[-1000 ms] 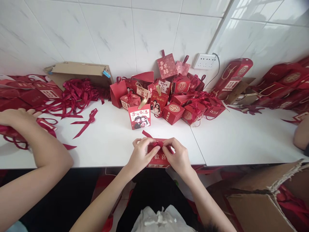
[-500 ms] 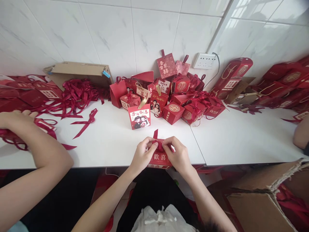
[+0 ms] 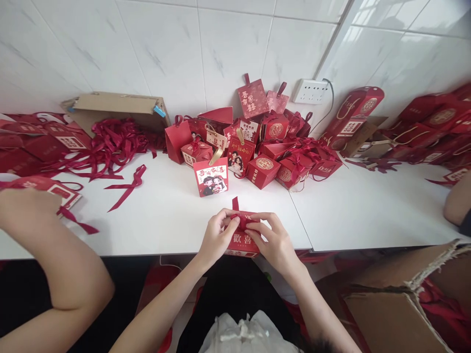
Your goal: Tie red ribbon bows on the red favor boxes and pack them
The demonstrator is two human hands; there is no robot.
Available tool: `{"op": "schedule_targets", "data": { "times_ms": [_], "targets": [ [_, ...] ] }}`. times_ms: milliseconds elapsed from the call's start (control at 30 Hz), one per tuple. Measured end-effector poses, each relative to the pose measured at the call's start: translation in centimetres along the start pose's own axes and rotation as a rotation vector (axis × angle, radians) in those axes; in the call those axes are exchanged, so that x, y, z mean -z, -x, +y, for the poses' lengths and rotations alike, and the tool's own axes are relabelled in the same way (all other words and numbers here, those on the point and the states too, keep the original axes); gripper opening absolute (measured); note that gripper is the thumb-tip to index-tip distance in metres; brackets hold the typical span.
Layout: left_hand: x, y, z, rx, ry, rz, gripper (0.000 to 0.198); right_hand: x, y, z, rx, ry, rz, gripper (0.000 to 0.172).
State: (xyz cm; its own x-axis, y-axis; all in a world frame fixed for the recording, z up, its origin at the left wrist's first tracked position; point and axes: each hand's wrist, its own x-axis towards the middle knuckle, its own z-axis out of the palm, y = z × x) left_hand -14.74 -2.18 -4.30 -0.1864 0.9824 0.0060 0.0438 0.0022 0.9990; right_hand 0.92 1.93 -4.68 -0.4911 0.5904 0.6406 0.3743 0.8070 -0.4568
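Note:
A red gift box [image 3: 241, 240] with white characters sits at the table's front edge, directly before me. Dark red ribbon [image 3: 243, 221] lies bunched on its top, and one ribbon end sticks up toward the back. My left hand [image 3: 220, 233] pinches the ribbon at the box's left side. On the right, my right hand [image 3: 272, 238] has its fingers closed on the ribbon over the box top. The fingertips partly hide the ribbon's knot or loop. Just behind the box stands a small card box [image 3: 211, 179] with a cartoon couple and a gold loop.
Several red gift boxes [image 3: 263, 171] are piled against the tiled wall below a power strip [image 3: 311, 91]. Left lie a ribbon heap [image 3: 117, 142], a loose ribbon [image 3: 130, 186] and another person's arm [image 3: 55, 255]. A torn cardboard carton [image 3: 390, 314] stands at lower right.
My right hand's fingers have shifted to lie flatter across the ribbon, while my left hand keeps its pinch. The neighbour's arm at left has moved, showing more of a red box there.

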Motion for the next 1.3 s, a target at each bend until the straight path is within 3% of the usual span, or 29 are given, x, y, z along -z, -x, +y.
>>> {"op": "schedule_targets", "data": {
  "times_ms": [367, 500, 667, 833, 967, 1033, 1133, 1300],
  "targets": [
    [-0.5, 0.5, -0.4, -0.228, -0.393, 0.156, 0.012, 0.0, -0.1, 0.1, 0.007, -0.062, 0.047, 0.012],
    [-0.5, 0.4, -0.5, -0.309, -0.45, 0.202, 0.009, 0.1, 0.3, 0.2, -0.007, -0.042, 0.08, 0.013],
    [0.0, 0.5, -0.8, -0.403, -0.5, 0.265, 0.008, 0.9, 0.9, 0.9, 0.015, -0.006, 0.018, 0.014],
    [0.9, 1.3, -1.8, -0.357, -0.466, 0.306, 0.011, 2.1, 1.7, 2.0, 0.071, 0.083, -0.017, 0.015],
    [1.2, 1.9, -2.2, -0.266, -0.361, 0.256, 0.015, 2.5, 2.0, 2.6, 0.069, 0.132, -0.036, 0.017],
    [1.1, 2.1, -2.0, -0.232, -0.335, 0.211, 0.015, 2.6, 1.9, 2.4, 0.01, 0.114, -0.037, 0.016],
    [1.0, 2.1, -1.1, -0.157, -0.278, 0.138, 0.017, 2.8, 1.6, 1.4, -0.207, 0.069, -0.013, 0.008],
    [1.0, 1.7, -0.1, 0.017, -0.202, 0.081, 0.031, 2.3, 1.2, -0.8, -0.604, -0.09, -0.21, 0.044]
  ]
}}
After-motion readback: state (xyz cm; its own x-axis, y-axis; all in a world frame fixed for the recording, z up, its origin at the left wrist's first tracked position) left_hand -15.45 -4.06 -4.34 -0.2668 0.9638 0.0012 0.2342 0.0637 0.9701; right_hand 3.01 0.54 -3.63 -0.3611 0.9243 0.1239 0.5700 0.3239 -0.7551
